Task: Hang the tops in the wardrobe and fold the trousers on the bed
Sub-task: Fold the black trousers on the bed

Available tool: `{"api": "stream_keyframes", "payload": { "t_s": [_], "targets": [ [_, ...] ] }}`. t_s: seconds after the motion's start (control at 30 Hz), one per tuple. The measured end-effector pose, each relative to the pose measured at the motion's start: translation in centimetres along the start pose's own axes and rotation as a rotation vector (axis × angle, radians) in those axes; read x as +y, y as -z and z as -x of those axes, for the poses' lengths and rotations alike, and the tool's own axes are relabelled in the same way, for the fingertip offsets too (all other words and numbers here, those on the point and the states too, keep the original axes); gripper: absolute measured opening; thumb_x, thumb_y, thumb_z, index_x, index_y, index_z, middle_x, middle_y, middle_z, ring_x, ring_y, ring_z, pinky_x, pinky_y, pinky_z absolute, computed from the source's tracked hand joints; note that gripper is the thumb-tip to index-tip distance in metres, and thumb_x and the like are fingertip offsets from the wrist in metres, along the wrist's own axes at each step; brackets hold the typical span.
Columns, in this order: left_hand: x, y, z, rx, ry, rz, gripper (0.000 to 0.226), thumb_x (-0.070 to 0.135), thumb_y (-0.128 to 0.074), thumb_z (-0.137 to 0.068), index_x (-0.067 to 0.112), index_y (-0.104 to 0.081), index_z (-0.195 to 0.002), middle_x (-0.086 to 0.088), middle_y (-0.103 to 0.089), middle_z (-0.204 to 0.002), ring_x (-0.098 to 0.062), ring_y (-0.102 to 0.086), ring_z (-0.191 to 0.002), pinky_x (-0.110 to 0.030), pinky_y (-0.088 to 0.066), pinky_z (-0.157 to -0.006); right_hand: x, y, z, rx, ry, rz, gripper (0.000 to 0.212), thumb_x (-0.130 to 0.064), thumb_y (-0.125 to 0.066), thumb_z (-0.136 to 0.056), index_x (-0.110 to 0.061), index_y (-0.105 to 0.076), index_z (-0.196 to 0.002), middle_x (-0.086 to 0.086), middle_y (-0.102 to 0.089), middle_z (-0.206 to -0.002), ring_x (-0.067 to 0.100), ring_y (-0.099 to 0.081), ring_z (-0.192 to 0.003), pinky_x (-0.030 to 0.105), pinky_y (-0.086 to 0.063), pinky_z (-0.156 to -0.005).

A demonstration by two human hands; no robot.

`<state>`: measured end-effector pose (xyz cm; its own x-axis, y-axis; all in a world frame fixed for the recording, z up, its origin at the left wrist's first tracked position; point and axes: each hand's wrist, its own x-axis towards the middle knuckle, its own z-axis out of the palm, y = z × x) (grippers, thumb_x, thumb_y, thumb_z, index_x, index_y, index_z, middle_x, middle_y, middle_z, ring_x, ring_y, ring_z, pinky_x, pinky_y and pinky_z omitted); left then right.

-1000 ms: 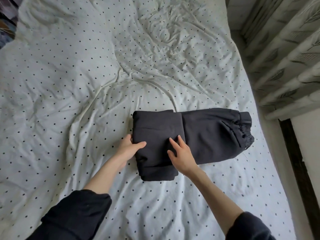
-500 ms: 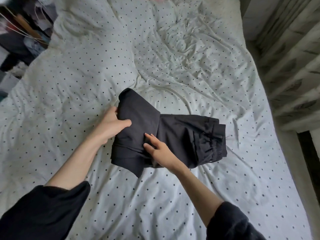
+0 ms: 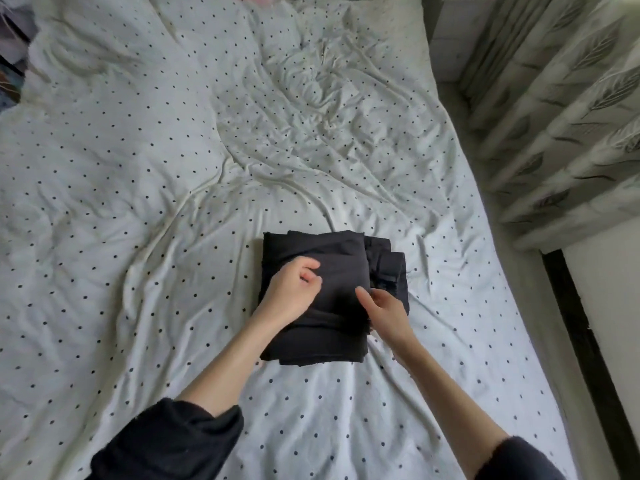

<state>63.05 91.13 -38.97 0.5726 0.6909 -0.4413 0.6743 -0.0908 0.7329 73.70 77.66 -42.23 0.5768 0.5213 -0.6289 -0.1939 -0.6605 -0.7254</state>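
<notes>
Black, soft and thick-looking, the folded pair of cotton-like trousers (image 3: 322, 292) lies as a squat rectangular bundle on the white, black-dotted bed sheet (image 3: 138, 202), just below the middle of the frame. My left hand (image 3: 291, 289) rests on top of the bundle, fingers loosely curled against the upper layer, pinching nothing that I can see. My right hand (image 3: 384, 306) sits at the bundle's right edge, thumb up and fingers bent round the side of the fabric, as if tucking or squaring that edge; whether it truly grips the cloth I cannot tell.

I judge this to be the close of the trouser fold: the layers are stacked, with a ridged waistband end poking out at the right. The next move probably calls for a flat press to settle the bulk and align the uneven lower edge.

Around it the sheet is thin and heavily creased. A pale, leaf-patterned curtain (image 3: 554, 116) hangs in pleats at the upper right.
</notes>
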Motion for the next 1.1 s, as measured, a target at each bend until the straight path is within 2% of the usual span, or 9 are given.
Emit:
{"api": "stream_keyframes", "payload": {
  "t_s": [0.1,0.17,0.3,0.47,0.6,0.8,0.87,0.97,1.1],
  "targets": [
    [-3.7,1.8,-0.6,0.185,0.154,-0.036,0.033,0.015,-0.057,-0.091,0.010,-0.053,-0.124,-0.010,-0.057,-0.117,-0.018,-0.055,-0.096,-0.026,-0.043,-0.086,-0.6,-0.8,-1.7,0.071,-0.027,0.196,0.026,-0.039,-0.060,-0.087,-0.013,-0.060,-0.088,-0.003,-0.058,-0.079,0.019,-0.056,-0.082,0.030,-0.042,-0.070],
    [-5.6,2.5,-1.1,0.196,0.241,-0.048,0.043,0.020,-0.060,-0.090,0.008,-0.047,-0.129,-0.012,-0.051,-0.125,-0.024,-0.052,-0.110,-0.032,-0.041,-0.095,-0.7,-1.2,-2.1,0.113,-0.018,0.229,0.021,-0.032,-0.060,-0.086,-0.012,-0.058,-0.086,-0.001,-0.059,-0.079,0.021,-0.056,-0.083,0.031,-0.042,-0.067],
    [-6.7,1.8,-1.9,0.076,0.293,0.072,0.049,0.030,-0.068,-0.085,0.016,-0.043,-0.124,-0.001,-0.053,-0.111,-0.012,-0.053,-0.094,-0.023,-0.039,-0.079,-0.1,0.0,-1.8,0.262,0.019,0.214,0.033,-0.030,-0.060,-0.086,-0.019,-0.041,-0.062,-0.003,-0.049,-0.067,0.020,-0.049,-0.071,0.028,-0.032,-0.055],
    [-6.8,0.3,-2.6,0.023,0.309,0.232,0.060,0.028,-0.073,-0.080,0.014,-0.041,-0.128,0.000,-0.057,-0.116,-0.016,-0.058,-0.102,-0.030,-0.047,-0.088,2.0,2.2,-2.5,0.272,-0.036,0.307,0.027,-0.032,-0.064,-0.086,-0.012,-0.055,-0.070,0.008,-0.051,-0.097,0.030,-0.049,-0.101,0.041,-0.043,-0.087],
    [-6.6,0.7,-2.9,-0.036,0.328,0.295,0.048,0.028,-0.069,-0.084,0.014,-0.049,-0.126,0.001,-0.062,-0.114,-0.011,-0.061,-0.097,-0.024,-0.047,-0.077,3.1,2.8,-3.8,0.291,-0.024,0.243,0.026,-0.033,-0.069,-0.082,-0.009,-0.070,-0.092,0.012,-0.053,-0.113,0.029,-0.047,-0.111,0.036,-0.039,-0.096],
    [-6.3,1.0,-3.7,-0.121,0.397,0.391,0.031,0.023,-0.065,-0.088,0.013,-0.060,-0.117,-0.002,-0.068,-0.110,-0.018,-0.064,-0.100,-0.037,-0.051,-0.091,3.4,3.4,-5.7,0.308,-0.173,0.001,0.058,-0.029,-0.081,-0.071,-0.013,-0.041,-0.109,0.003,-0.055,-0.102,0.022,-0.054,-0.093,0.030,-0.040,-0.074],
    [-6.2,1.0,-4.1,-0.122,0.415,0.377,0.030,0.021,-0.066,-0.087,0.012,-0.061,-0.115,-0.002,-0.068,-0.109,-0.019,-0.064,-0.100,-0.039,-0.049,-0.094,3.1,4.0,-6.3,0.248,-0.218,-0.079,0.063,-0.023,-0.082,-0.070,-0.009,-0.043,-0.117,0.004,-0.060,-0.101,0.024,-0.059,-0.094,0.035,-0.047,-0.073],
    [-6.3,1.3,-4.5,-0.158,0.454,0.408,0.030,0.019,-0.068,-0.086,0.011,-0.062,-0.114,-0.003,-0.069,-0.109,-0.018,-0.065,-0.100,-0.041,-0.049,-0.095,2.7,5.2,-6.8,0.071,-0.270,-0.164,0.038,-0.010,-0.081,-0.069,0.002,-0.066,-0.102,0.010,-0.072,-0.094,0.025,-0.068,-0.084,0.034,-0.056,-0.068],
    [-6.2,2.0,-4.6,-0.213,0.472,0.415,0.026,0.020,-0.070,-0.084,0.014,-0.065,-0.109,-0.002,-0.070,-0.108,-0.019,-0.065,-0.101,-0.044,-0.046,-0.099,1.8,5.9,-6.8,0.017,-0.276,-0.199,0.017,-0.005,-0.081,-0.067,-0.002,-0.068,-0.077,0.005,-0.070,-0.077,0.018,-0.064,-0.067,0.020,-0.048,-0.053]
  ]
}}
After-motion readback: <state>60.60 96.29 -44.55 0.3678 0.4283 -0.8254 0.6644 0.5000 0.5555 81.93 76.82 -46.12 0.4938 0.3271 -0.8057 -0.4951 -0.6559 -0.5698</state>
